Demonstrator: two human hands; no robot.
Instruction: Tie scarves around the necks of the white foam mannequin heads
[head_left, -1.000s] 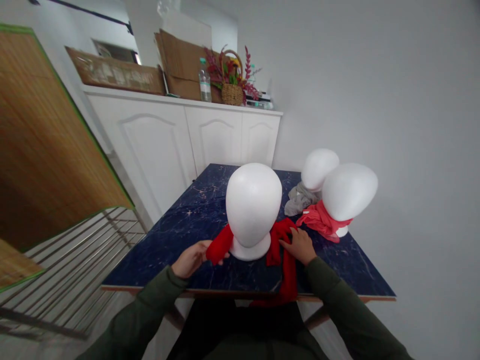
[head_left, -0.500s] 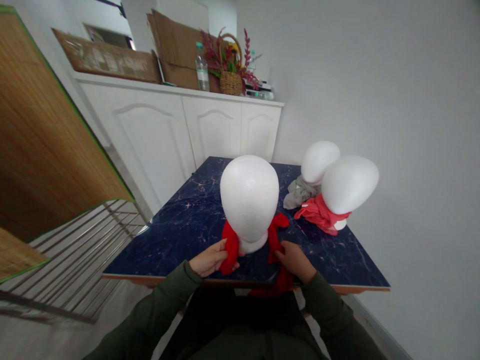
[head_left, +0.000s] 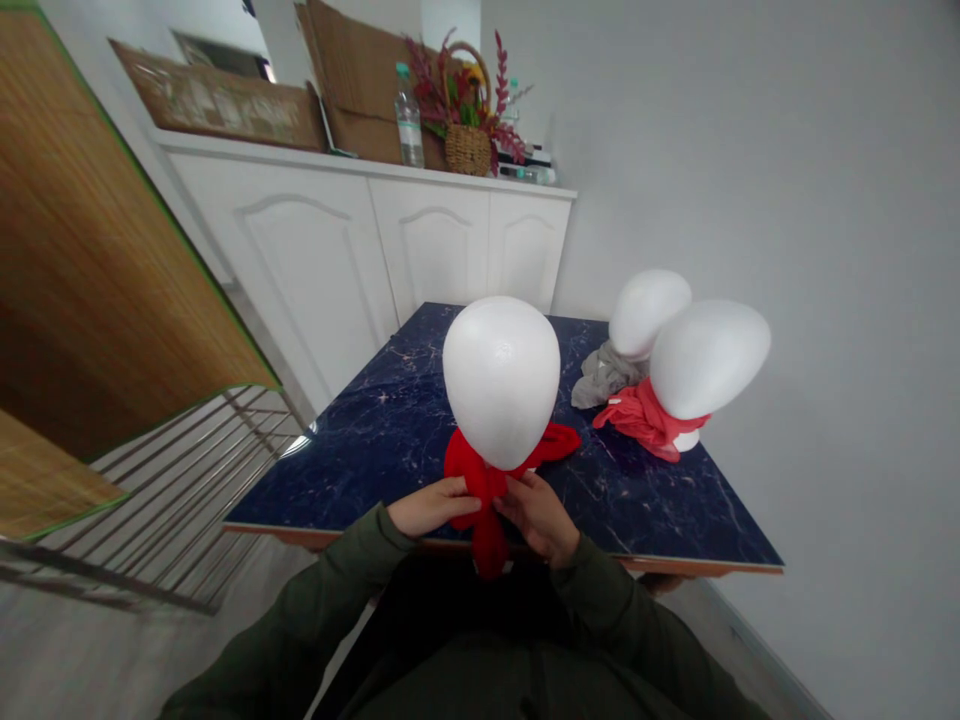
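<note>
A white foam head (head_left: pixel 501 380) stands near the front edge of the dark blue marbled table (head_left: pixel 360 440). Around its neck lies a red scarf (head_left: pixel 489 540), crossed at the front, with an end hanging past the table edge. My left hand (head_left: pixel 436 503) grips the scarf from the left of the crossing. On the right, my right hand (head_left: pixel 541 518) has its fingers closed on the scarf, close to my left hand. Another part of the scarf spreads to the right behind the neck.
Two more foam heads (head_left: pixel 709 357) (head_left: pixel 649 312) stand at the right, beside a coral scarf (head_left: pixel 645 420) and a grey scarf (head_left: pixel 604 375). A metal rack (head_left: pixel 202 510) is at the left. White cabinets (head_left: pixel 442 240) stand behind, bearing boxes, a bottle and a flower basket.
Both hands have moved inward, bringing the two sides of the red scarf together in front of the foam head's neck. The camera view has shifted slightly.
</note>
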